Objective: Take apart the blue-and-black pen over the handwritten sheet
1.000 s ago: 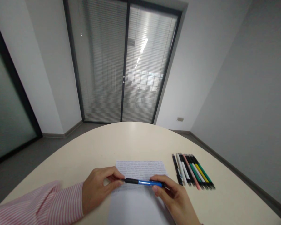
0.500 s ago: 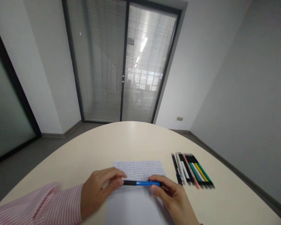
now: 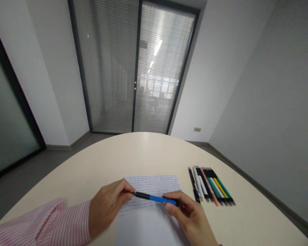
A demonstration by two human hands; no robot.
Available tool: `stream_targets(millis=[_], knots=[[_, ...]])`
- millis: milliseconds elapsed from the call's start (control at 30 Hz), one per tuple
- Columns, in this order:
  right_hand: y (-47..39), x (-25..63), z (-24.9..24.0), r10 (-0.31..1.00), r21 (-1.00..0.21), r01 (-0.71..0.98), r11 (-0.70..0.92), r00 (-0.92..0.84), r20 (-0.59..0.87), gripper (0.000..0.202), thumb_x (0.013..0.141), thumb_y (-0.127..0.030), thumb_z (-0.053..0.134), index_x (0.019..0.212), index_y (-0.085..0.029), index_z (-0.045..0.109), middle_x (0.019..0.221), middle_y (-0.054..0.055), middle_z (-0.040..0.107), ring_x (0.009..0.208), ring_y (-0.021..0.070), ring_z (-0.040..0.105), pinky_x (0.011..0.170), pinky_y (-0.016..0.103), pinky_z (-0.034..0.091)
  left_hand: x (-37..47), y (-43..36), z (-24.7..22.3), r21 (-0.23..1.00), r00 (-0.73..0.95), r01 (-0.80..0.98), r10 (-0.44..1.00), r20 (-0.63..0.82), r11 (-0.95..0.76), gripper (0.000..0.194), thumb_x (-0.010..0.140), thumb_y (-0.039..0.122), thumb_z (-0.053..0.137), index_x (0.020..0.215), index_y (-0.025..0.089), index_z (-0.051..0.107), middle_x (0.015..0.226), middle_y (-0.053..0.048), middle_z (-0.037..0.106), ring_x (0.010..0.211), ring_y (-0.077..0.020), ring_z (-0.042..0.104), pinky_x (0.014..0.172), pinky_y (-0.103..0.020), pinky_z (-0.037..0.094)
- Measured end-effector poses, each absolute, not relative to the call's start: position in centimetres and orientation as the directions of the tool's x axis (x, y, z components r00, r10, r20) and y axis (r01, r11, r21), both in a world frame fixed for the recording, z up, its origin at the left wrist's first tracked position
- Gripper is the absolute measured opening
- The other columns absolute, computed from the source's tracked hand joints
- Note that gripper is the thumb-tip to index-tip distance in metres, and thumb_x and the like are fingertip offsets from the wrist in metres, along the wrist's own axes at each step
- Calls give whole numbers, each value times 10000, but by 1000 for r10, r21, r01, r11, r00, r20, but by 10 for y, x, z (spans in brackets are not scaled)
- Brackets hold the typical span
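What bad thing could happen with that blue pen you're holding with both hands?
The blue pen hangs over the written sheet, gripped at its ends by the left hand and right hand. If it slips, its tip might mark the writing. A sweeping right hand could also scatter the row of pens beside it.

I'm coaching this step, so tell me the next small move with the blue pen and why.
Probably pull the two ends apart or twist them: the left hand pinches the black tip end of the blue pen, the right hand grips the other end, and the pen hangs level above the written sheet.
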State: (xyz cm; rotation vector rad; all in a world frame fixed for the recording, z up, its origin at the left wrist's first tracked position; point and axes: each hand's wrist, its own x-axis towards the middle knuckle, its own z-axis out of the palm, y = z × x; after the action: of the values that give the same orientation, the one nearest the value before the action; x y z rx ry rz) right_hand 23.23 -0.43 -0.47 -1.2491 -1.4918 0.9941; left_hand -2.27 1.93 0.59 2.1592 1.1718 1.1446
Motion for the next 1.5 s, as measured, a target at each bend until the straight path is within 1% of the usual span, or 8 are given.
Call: stream_targets(millis=[267, 433, 733, 933, 1067, 1167, 1367, 1500], knots=[[-3, 230, -5, 983, -954, 239, 179, -80, 165, 172, 783, -363, 707, 882, -225, 733, 739, 16, 681, 696, 179, 595, 639, 258, 454, -22, 24, 4, 602, 441, 515, 791, 425, -610, 370, 983, 274, 307, 660, 207, 476, 634, 38, 518, 608, -129, 517, 625, -224, 373], [-1, 232, -7, 990, -965, 220, 142, -42, 136, 231, 794, -405, 692, 925, -215, 702, 713, -3, 627, 667, 165, 562, 629, 260, 446, -20, 23, 5, 706, 336, 464, 844, 418, -535, 146, 911, 307, 505, 1012, 236, 583, 888, 30, 642, 778, -137, 590, 746, -219, 414], [-3, 232, -4, 991, -974, 187, 128, -73, 116, 233, 798, -410, 692, 920, -212, 703, 748, 2, 638, 664, 159, 573, 636, 256, 462, -24, 28, 9, 693, 359, 526, 867, 345, -493, 294, 932, 308, 437, 732, 203, 626, 667, 35, 648, 637, -121, 604, 647, -208, 421], [-1, 234, -7, 991, -974, 184, 135, -51, 127, 237, 806, -409, 685, 930, -207, 696, 698, -16, 598, 646, 154, 551, 626, 259, 449, -21, 28, 7, 731, 308, 441, 853, 422, -521, 193, 864, 284, 556, 1028, 218, 631, 929, -7, 701, 826, -162, 639, 777, -235, 468], [-1, 235, -7, 991, -974, 190, 126, -71, 114, 255, 815, -426, 673, 941, -206, 690, 683, -21, 582, 652, 156, 550, 628, 260, 440, -21, 28, 10, 707, 291, 467, 848, 444, -530, 80, 842, 206, 587, 852, 217, 666, 791, 21, 698, 749, -135, 647, 735, -200, 459], [-3, 234, -6, 991, -974, 190, 122, -82, 109, 247, 816, -424, 672, 940, -211, 689, 691, -21, 583, 656, 154, 550, 630, 256, 440, -23, 29, 10, 722, 332, 480, 865, 376, -498, 201, 886, 262, 535, 759, 202, 679, 679, 34, 693, 644, -113, 642, 660, -183, 449], [-3, 234, -6, 991, -974, 185, 134, -55, 126, 240, 813, -415, 675, 939, -210, 686, 681, -23, 578, 650, 156, 548, 631, 261, 444, -21, 30, 8, 783, 277, 381, 869, 410, -491, 266, 809, 232, 629, 1074, 219, 649, 971, 2, 719, 859, -141, 666, 804, -200, 483], [-2, 236, -8, 990, -971, 199, 130, -75, 117, 257, 823, -428, 660, 951, -206, 683, 696, -17, 586, 649, 157, 554, 625, 263, 444, -22, 29, 12, 759, 268, 439, 877, 399, -480, 67, 816, 209, 627, 839, 211, 689, 773, 21, 712, 726, -128, 663, 728, -191, 486]])
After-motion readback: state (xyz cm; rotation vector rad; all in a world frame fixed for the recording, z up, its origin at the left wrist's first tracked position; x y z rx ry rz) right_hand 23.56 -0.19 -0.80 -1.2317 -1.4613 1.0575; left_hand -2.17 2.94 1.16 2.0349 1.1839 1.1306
